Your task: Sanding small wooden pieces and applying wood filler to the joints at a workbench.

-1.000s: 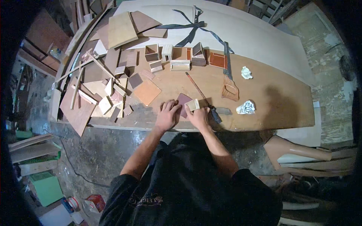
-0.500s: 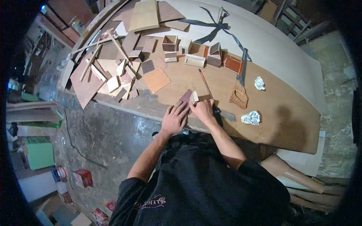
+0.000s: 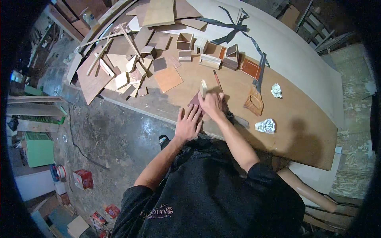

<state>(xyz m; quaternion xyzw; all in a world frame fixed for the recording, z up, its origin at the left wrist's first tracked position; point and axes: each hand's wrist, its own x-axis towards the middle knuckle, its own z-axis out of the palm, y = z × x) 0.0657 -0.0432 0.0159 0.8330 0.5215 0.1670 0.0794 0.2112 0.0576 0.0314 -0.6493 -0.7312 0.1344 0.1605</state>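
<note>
My left hand [image 3: 189,124] lies with its fingers spread over the near end of a maroon sheet [image 3: 194,100] that looks like sandpaper, pressing it to the table by the near edge. My right hand [image 3: 212,104] is closed round a small pale wooden block [image 3: 203,88], held upright over the sheet's far end. The fingers hide the block's lower part, so I cannot tell if it touches the sheet. Just beyond the right hand lies a thin reddish pencil [image 3: 218,80]. A square orange-brown panel [image 3: 169,79] rests flat to the left.
Small wooden boxes [image 3: 185,41] stand in a row at the back. Offcuts and sticks [image 3: 122,80] are heaped at the left. On the right are a handsaw [image 3: 254,101], crumpled foil [image 3: 265,126] and a white crumpled lump [image 3: 276,91]. Black straps [image 3: 230,32] lie behind.
My right hand has moved slightly away from me with the wooden block, which now stands more upright. My left hand stays on the maroon sheet. The whole view has shifted a little.
</note>
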